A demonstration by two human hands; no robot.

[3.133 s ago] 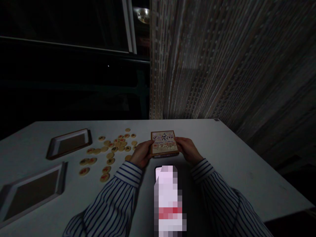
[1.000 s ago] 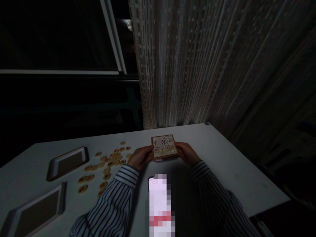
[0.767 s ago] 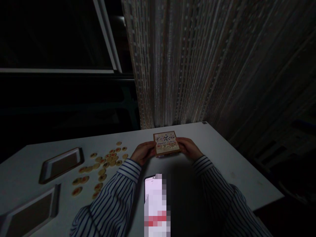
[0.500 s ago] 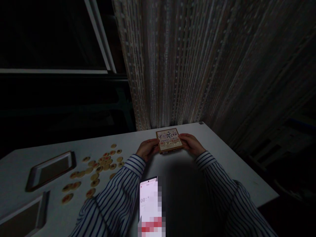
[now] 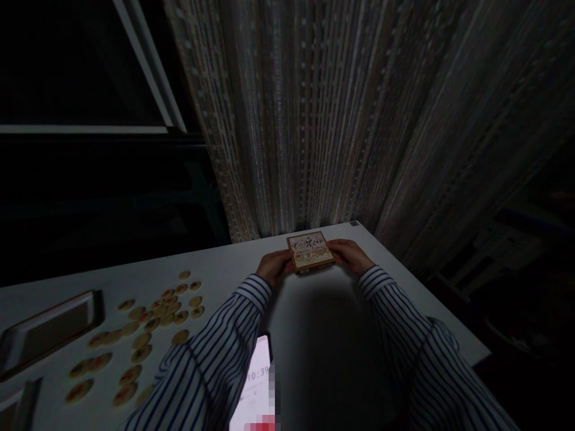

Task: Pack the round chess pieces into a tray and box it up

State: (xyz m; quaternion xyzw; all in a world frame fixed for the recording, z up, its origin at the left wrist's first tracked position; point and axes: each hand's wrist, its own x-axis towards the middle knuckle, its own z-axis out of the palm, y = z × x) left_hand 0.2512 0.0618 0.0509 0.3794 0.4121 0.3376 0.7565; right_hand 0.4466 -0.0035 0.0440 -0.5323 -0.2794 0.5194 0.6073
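A small square box [image 5: 311,251] with a printed, brown-edged lid sits near the far right of the white table [image 5: 224,272]. My left hand [image 5: 275,267] grips its left side and my right hand [image 5: 349,255] grips its right side, fingers curled on the edges. Both arms wear striped sleeves. Several round tan game pieces [image 5: 148,320] with red or dark marks lie scattered on the table to the left.
A dark tray [image 5: 47,329] lies at the left edge, with the corner of another tray [image 5: 18,407] below it. A lit phone [image 5: 256,389] rests near my left forearm. A beaded curtain [image 5: 341,114] hangs behind the table; the room is dim.
Both hands have carried the box farther away across the table, toward the far right corner. The view has swung to the right, so the pieces and trays sit farther left.
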